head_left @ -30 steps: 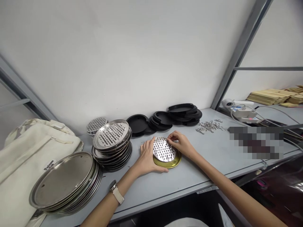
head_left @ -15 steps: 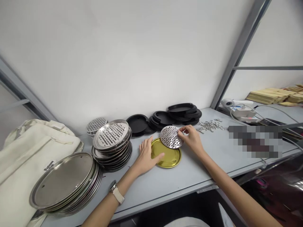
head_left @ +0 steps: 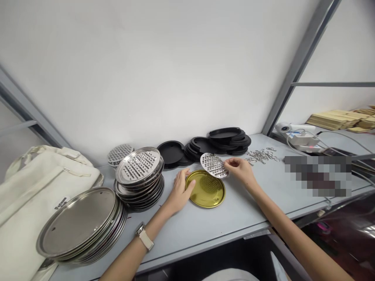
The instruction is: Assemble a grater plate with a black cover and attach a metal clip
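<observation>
My right hand (head_left: 240, 171) pinches the right edge of a round metal grater plate (head_left: 213, 164), which is tilted above the far rim of a shallow gold round tray (head_left: 206, 193). The tray lies on the table, and the plate's reflection shows in its shiny inside. My left hand (head_left: 179, 193) rests at the tray's left rim, fingers stretched and thumb apart, holding nothing. To the left stands a stack of round metal trays with a grater plate (head_left: 140, 166) lying in the top one. Behind it is another grater plate (head_left: 120, 153).
Larger round metal trays (head_left: 79, 222) are stacked at the front left, beside a cream bag (head_left: 26, 195). Black round holders (head_left: 225, 133) line the wall. Small metal hooks or clips (head_left: 262, 155) lie loose at the right. A grey frame post (head_left: 293, 78) rises beyond them.
My right hand has shifted slightly right and tilted the grater plate, uncovering more of the gold tray. My left thumb has drawn back towards the tray's left rim.
</observation>
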`<state>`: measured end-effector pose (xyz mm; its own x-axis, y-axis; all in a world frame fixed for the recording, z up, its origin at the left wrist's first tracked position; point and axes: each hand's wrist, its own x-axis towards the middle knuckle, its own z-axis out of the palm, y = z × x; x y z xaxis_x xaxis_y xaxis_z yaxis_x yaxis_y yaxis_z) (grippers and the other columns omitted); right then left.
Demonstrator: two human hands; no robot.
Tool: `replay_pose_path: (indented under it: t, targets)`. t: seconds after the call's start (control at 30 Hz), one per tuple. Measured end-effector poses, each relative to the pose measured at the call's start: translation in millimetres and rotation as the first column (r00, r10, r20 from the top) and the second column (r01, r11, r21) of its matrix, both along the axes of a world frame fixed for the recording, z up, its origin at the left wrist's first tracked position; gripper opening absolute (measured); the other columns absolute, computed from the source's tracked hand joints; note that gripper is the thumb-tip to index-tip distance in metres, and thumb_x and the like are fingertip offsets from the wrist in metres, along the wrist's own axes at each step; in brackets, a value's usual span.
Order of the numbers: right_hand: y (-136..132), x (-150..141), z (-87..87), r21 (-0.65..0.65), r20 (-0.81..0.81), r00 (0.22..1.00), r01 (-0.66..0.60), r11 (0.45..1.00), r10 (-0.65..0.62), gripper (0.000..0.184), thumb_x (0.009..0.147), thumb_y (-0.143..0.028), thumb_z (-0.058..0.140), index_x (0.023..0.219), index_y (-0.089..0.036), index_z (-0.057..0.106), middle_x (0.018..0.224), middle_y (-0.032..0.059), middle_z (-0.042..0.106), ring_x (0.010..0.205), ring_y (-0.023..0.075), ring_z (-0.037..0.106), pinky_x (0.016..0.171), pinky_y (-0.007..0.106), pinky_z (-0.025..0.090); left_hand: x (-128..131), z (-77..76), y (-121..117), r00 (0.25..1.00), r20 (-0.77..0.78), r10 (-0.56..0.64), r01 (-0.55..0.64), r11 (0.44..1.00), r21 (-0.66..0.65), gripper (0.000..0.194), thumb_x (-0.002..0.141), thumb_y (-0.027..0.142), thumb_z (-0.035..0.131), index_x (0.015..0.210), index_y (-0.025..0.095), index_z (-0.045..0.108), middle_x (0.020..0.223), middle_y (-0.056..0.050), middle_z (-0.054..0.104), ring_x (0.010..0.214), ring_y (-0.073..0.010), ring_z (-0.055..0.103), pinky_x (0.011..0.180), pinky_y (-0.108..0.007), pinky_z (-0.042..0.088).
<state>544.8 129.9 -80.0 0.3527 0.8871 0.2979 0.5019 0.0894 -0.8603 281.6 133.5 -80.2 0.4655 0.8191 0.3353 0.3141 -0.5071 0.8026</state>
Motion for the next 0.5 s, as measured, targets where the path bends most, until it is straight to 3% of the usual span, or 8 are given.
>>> replay_pose_path:
  t: [0.07, 0.13, 0.23, 0.33, 0.5]
  targets:
    - [-2, -14, 1.8, -0.041, -0.034, 0.993, -0.115, 0.993, 0.114, 0.017, 0.072, -0.032, 0.058, 0.072, -0.014, 0.061, 0.065, 0.0052, 0.065, 0.06, 0.0173, 0.061, 0.057, 0.026, 0.047, 1, 2.8, 2, 0.992, 0.126, -0.025, 0.042, 0.99, -0.138, 0.04, 0.091, 0.043, 0.04, 0.123, 0.02, 0.037, 0.105, -0.008, 0.057, 0.1, -0.0182, 0.054, 0.089, -0.035, 0.04]
    - [-4, -29, 4.0, -0.1, -0.006, 0.965, -0.26, 0.96, 0.261, 0.013, 0.07, -0.028, 0.058, 0.071, -0.015, 0.06, 0.067, 0.005, 0.065, 0.061, 0.0163, 0.06, 0.057, 0.025, 0.047, 1, 3.9, 6, 0.975, 0.223, 0.002, 0.061, 0.959, -0.277, 0.041, 0.091, 0.048, 0.038, 0.12, 0.018, 0.037, 0.078, -0.002, 0.061, 0.074, -0.0146, 0.058, 0.068, -0.027, 0.044]
    - [-7, -42, 5.7, -0.158, 0.059, 0.914, -0.389, 0.908, 0.402, 0.011, 0.07, -0.026, 0.058, 0.071, -0.015, 0.06, 0.066, 0.0031, 0.064, 0.061, 0.0139, 0.058, 0.058, 0.023, 0.046, -1, 0.4, 14, 0.96, 0.265, 0.089, 0.021, 0.923, -0.384, 0.043, 0.085, 0.049, 0.047, 0.113, 0.018, 0.038, 0.052, 0.008, 0.05, 0.042, -0.0087, 0.045, 0.043, -0.018, 0.03]
    - [-7, -41, 3.7, -0.2, 0.066, 0.876, -0.458, 0.866, 0.478, 0.009, 0.07, -0.023, 0.057, 0.07, -0.015, 0.06, 0.065, 0.0013, 0.063, 0.059, 0.012, 0.056, 0.057, 0.022, 0.044, -2, -4.9, 18, 0.978, 0.187, 0.095, -0.015, 0.921, -0.388, 0.04, 0.079, 0.044, 0.055, 0.105, 0.018, 0.041, 0.052, 0.008, 0.052, 0.033, -0.0051, 0.034, 0.037, -0.017, 0.023]
    - [-4, -33, -0.2, -0.207, 0.126, 0.899, -0.389, 0.898, 0.419, 0.007, 0.068, -0.022, 0.058, 0.067, -0.015, 0.059, 0.058, -0.0016, 0.057, 0.055, 0.0106, 0.05, 0.051, 0.02, 0.039, -3, -0.7, 10, 0.998, 0.014, 0.068, -0.06, 0.943, -0.326, 0.031, 0.079, 0.042, 0.056, 0.095, 0.017, 0.048, 0.053, 0.004, 0.058, 0.036, -0.0069, 0.039, 0.042, -0.019, 0.029]
